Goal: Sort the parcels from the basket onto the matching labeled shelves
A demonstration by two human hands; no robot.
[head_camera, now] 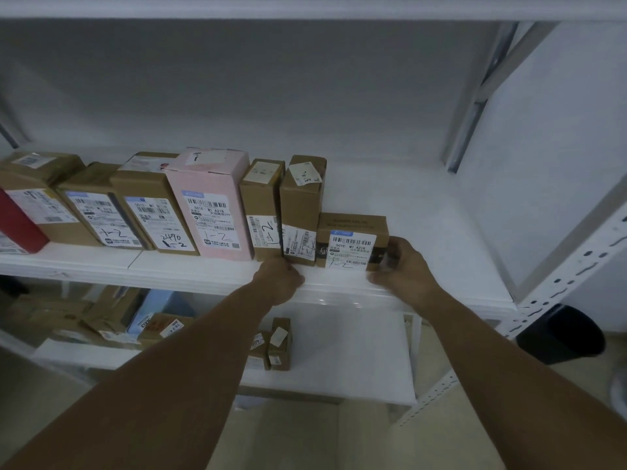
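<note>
My right hand (403,262) grips the low brown parcel (353,223) by its right end on the shelf (203,271); left of it, my left hand (281,279) is curled, empty, at the shelf edge.

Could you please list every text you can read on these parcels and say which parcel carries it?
"501E- M1 A218" and handwritten "1-2": pink box.
"501E- M1 A218" and "1-2": low brown box at the row's right end.
"2490" and "1-2": brown box left of the pink box.
"1-2": next brown box leftward.
"1-2": narrow brown box right of the pink box.
Fine print and labels on the lower shelf: too blurred to read.
</note>
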